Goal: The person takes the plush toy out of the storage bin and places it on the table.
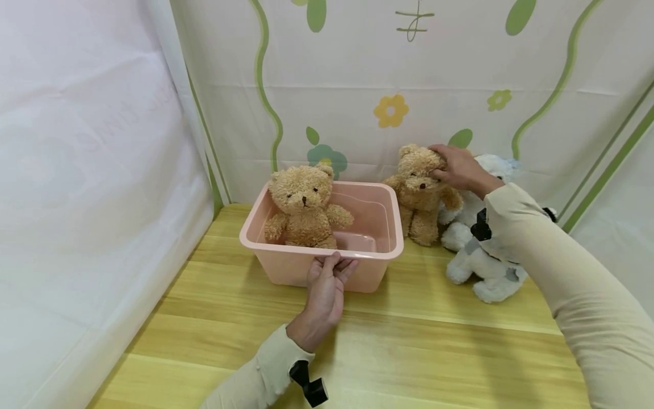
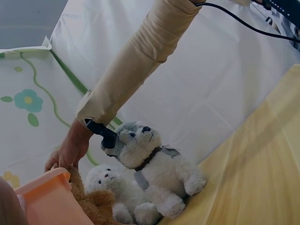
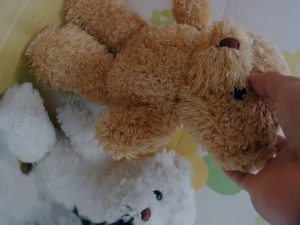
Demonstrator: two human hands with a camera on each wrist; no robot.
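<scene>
A brown teddy bear [image 1: 305,213] sits inside the pink plastic bin [image 1: 378,254], toward its left end. My left hand [image 1: 327,289] pinches the bin's front rim, thumb over the edge and fingers beneath. Right of the bin, a second brown teddy bear [image 1: 421,199] is upright near the back wall. My right hand [image 1: 462,168] grips this bear's head from the side; in the right wrist view the thumb lies by its eye [image 3: 240,93] and other fingers reach behind the head.
A white plush bear [image 3: 136,187] and a grey-and-white plush dog [image 2: 159,164] sit close together right of the second bear. White cloth walls with flower prints [image 1: 390,111] enclose the wooden table [image 1: 409,346] at the back and sides.
</scene>
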